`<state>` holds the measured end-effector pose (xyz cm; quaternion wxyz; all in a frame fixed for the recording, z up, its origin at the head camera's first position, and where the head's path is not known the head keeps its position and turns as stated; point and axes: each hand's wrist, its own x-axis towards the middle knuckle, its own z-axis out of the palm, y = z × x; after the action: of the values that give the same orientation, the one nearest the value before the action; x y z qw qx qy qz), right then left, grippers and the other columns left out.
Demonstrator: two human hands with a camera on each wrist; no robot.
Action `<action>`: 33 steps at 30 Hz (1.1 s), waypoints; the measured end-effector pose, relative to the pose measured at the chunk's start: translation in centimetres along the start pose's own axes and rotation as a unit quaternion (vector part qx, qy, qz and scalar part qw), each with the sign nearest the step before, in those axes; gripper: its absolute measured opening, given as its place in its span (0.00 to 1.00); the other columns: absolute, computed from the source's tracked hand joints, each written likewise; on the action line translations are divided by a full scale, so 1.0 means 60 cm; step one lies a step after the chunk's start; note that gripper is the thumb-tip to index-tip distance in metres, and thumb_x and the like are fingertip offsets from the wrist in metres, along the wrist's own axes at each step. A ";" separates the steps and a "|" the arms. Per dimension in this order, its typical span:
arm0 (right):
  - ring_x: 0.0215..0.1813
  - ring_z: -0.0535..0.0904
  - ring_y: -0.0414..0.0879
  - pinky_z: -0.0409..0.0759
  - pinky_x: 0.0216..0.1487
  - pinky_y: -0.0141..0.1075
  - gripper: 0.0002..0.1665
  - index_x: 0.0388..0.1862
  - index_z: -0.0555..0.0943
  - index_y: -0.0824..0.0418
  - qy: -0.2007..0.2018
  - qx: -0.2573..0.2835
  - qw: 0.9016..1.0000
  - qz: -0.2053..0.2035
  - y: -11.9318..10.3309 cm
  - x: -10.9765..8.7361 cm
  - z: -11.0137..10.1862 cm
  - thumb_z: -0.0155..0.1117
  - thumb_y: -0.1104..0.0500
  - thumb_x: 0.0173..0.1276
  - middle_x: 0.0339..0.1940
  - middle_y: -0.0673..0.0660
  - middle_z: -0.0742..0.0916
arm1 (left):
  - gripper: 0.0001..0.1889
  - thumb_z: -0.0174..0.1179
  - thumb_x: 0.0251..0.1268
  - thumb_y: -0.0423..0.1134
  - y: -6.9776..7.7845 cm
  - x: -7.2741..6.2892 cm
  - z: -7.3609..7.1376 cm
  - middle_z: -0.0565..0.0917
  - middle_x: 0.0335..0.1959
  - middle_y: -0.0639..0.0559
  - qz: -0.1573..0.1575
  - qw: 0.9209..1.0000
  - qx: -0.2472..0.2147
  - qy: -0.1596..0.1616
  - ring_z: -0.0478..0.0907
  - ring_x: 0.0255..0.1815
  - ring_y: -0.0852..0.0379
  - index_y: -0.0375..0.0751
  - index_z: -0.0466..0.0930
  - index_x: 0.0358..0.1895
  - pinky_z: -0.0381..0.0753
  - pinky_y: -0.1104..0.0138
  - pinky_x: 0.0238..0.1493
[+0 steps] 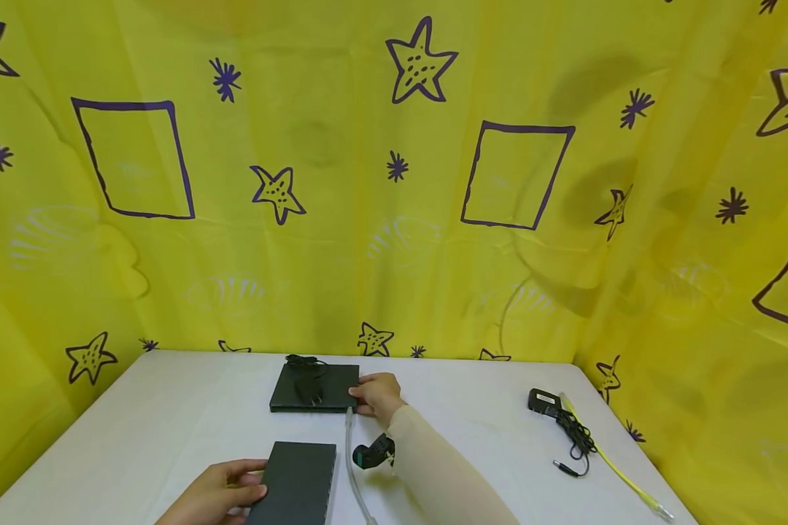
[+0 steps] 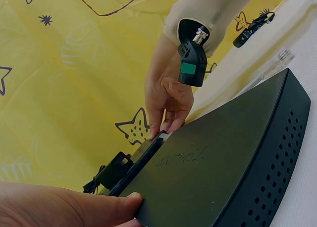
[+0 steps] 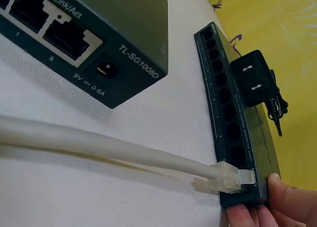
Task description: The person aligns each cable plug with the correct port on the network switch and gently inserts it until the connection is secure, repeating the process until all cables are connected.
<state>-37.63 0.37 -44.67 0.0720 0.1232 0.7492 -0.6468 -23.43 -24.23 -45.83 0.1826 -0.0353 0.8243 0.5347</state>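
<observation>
- The right hand is reaching to the far black box, which is lying flat near the middle of the table's back edge.
- Its fingers are curling around the box's right end and pinching that corner.
- A grey cable is running from the table's front edge toward the back, so its long way is pointing at the far box.
- The clear plug on the cable's tip is touching the box's row of holes, right beside the pinching fingers. It is hard to tell if the plug is all the way in.
- A black power plug with its cord is sitting on top of the far box.
- The left hand is holding the near black box at the table's front edge, with the thumb on top and the fingers around its left side.
- The right hand is the one closer to the plug; the left hand is well apart from it.
- Another black power plug and a yellow cable are lying near the table's right edge.
</observation>
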 end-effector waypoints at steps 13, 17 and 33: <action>0.37 0.83 0.46 0.88 0.39 0.39 0.20 0.50 0.81 0.73 -0.009 0.019 1.000 0.003 0.000 -0.016 -0.004 0.73 0.70 0.57 0.39 0.64 0.87 | 0.33 0.65 0.65 0.43 -0.007 0.003 -0.004 0.84 0.42 0.50 0.016 1.000 -0.006 -0.022 0.79 0.40 0.57 0.20 0.67 0.64 0.86 0.60 0.42; 0.35 0.83 0.45 0.88 0.38 0.39 0.24 0.53 0.79 0.75 -0.026 0.030 0.999 0.002 -0.008 -0.028 -0.016 0.72 0.68 0.59 0.38 0.63 0.88 | 0.33 0.65 0.65 0.42 -0.006 0.003 -0.005 0.84 0.42 0.50 0.020 0.999 -0.010 -0.025 0.79 0.40 0.57 0.20 0.67 0.64 0.86 0.60 0.42; 0.41 0.87 0.52 0.88 0.40 0.42 0.23 0.55 0.78 0.77 -0.160 0.030 0.986 -0.043 0.015 -0.157 -0.062 0.68 0.65 0.64 0.41 0.60 0.89 | 0.32 0.67 0.64 0.42 -0.006 0.003 0.000 0.83 0.40 0.51 0.008 1.000 0.006 0.003 0.78 0.40 0.57 0.23 0.69 0.64 0.86 0.59 0.40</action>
<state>-28.17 3.32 -42.42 0.1587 -0.0121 0.7132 -0.6827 -23.53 -24.36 -46.20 0.1764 -0.0290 0.8283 0.5310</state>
